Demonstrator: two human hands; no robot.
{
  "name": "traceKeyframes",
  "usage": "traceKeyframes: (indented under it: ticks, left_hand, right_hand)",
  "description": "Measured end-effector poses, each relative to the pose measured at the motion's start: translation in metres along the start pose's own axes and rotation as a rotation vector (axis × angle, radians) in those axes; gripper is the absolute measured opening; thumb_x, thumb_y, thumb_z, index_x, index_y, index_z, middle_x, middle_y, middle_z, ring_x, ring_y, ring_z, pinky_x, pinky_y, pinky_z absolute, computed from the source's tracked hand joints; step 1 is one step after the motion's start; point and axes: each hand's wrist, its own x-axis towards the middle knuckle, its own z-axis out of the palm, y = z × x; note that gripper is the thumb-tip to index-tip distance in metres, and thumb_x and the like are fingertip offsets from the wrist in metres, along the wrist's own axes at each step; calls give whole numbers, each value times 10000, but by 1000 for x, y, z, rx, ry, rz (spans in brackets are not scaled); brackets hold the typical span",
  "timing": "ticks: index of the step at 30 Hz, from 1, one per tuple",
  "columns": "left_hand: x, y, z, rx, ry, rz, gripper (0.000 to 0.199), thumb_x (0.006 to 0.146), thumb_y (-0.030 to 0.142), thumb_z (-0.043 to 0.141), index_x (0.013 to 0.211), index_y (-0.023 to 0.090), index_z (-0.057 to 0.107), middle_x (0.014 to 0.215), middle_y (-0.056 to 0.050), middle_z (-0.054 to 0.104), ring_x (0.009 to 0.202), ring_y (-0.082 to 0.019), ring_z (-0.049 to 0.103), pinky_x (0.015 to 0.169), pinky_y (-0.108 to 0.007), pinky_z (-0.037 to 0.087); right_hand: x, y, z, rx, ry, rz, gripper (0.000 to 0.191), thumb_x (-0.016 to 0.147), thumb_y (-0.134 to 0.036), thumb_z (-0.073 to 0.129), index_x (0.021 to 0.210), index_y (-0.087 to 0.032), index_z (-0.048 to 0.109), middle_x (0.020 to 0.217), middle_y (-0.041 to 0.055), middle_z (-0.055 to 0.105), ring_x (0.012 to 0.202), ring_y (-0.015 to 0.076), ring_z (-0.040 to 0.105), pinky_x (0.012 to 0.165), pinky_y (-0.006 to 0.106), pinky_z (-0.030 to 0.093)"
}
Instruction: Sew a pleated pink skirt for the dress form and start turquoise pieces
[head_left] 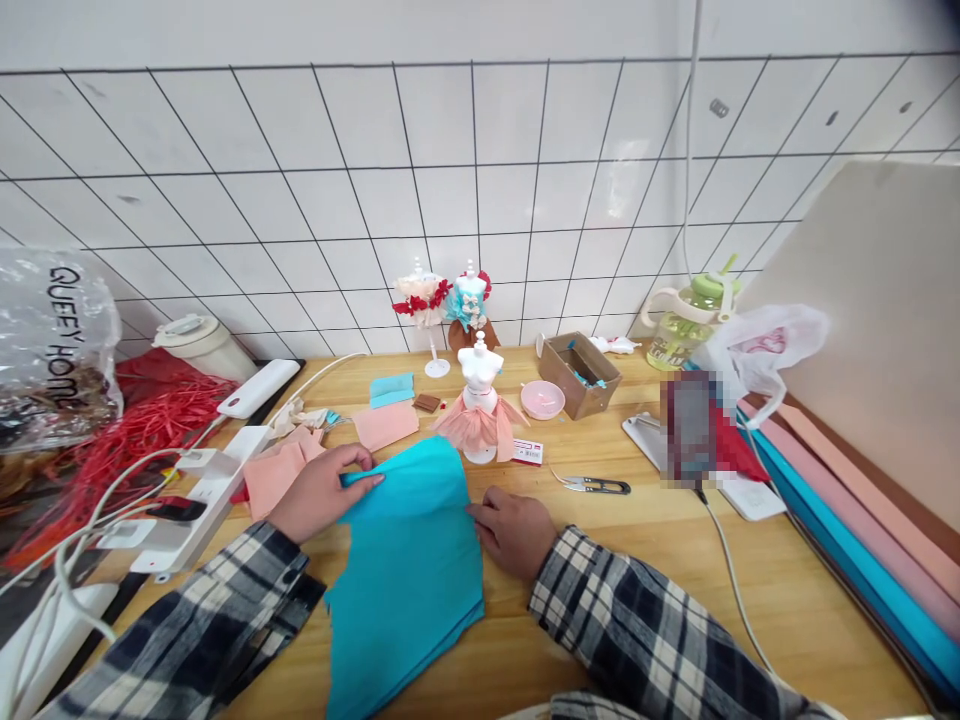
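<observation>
A wide piece of turquoise crepe paper (pixel 409 590) lies in front of me, its upper part folded over. My left hand (pixel 324 490) pinches the fold at the upper left between thumb and fingers. At the right edge, my right hand (pixel 517 528) has its fingers curled, with thumb and index finger closed on the paper. Just beyond stands a small white dress form (pixel 480 375) wearing a peach crepe paper skirt (pixel 478 430). Thread snips (pixel 600 486) lie on the table to the right of it.
Two decorated dress forms (pixel 431 300) stand by the tiled wall. Nearby are a pink bowl (pixel 542 399), a cardboard box (pixel 576 385) and peach paper pieces (pixel 386 426). A power strip (pixel 202 500) with cables lies left; crepe paper rolls (pixel 847 530) and a green bottle (pixel 675 325) are right.
</observation>
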Motion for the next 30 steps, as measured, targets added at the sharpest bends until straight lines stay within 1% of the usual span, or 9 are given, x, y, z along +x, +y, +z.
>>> traceKeyframes:
  ticks: [2,4,6,8,12,17,23,27,30]
  left_hand:
    - [-19,11,-1,99,113,110,269,820,484,564,855,220,602,869,-19,704,848,-220,649,950,-400,404]
    - [-41,23,4,204,111,255,201,848,382,568,992,255,627,929,-14,717,888,-218,653,1058,-482,273]
    - [-61,35,13,259,156,345,221,869,284,548,1079,273,616,926,-12,720,879,-207,654,1074,-517,222]
    - [-80,44,26,282,188,370,196,880,234,538,1049,272,631,887,-10,721,859,-198,654,1069,-519,230]
    - [-104,52,49,240,240,334,171,892,180,512,943,249,660,838,-11,718,828,-189,648,1040,-491,296]
    - [-114,45,63,232,193,305,181,876,170,523,954,252,665,846,-3,723,808,-187,658,1028,-490,299]
    - [-118,50,76,212,141,205,206,869,188,510,1002,260,651,890,-4,738,845,-198,669,1050,-504,263]
    - [-118,54,78,209,0,123,238,851,253,539,1076,243,616,980,-51,728,916,-227,664,1043,-523,284]
    - [-120,54,66,177,-114,61,288,845,379,575,1110,269,598,1058,-57,713,989,-260,647,1064,-601,219]
  right_hand:
    - [1,1,0,-2,1,-5,271,927,-337,423,1124,-279,599,977,36,607,761,158,603,584,267,368]
    - [2,1,1,-13,-4,-4,262,926,-337,422,1095,-265,608,981,40,602,756,160,599,578,270,367]
    - [4,2,2,-17,-10,3,248,923,-350,431,1038,-246,624,978,46,600,748,161,593,579,273,368]
    - [4,4,2,9,0,4,226,913,-343,454,1004,-230,628,975,48,602,761,158,590,599,271,377]
    - [-6,5,5,125,119,53,174,901,-278,467,959,-216,619,926,34,606,773,139,578,635,251,382]
    - [-35,-3,11,247,241,67,109,862,-243,503,861,-194,599,811,18,595,721,130,558,625,243,365]
    - [-47,-11,10,229,202,-16,134,860,-257,498,855,-195,617,773,18,597,666,130,540,590,245,342]
    - [-46,-9,12,224,134,-50,147,864,-259,494,885,-207,630,788,13,610,679,135,551,605,251,353]
    - [-47,-5,14,245,111,-52,147,873,-264,500,903,-216,636,793,9,615,695,136,562,607,252,356]
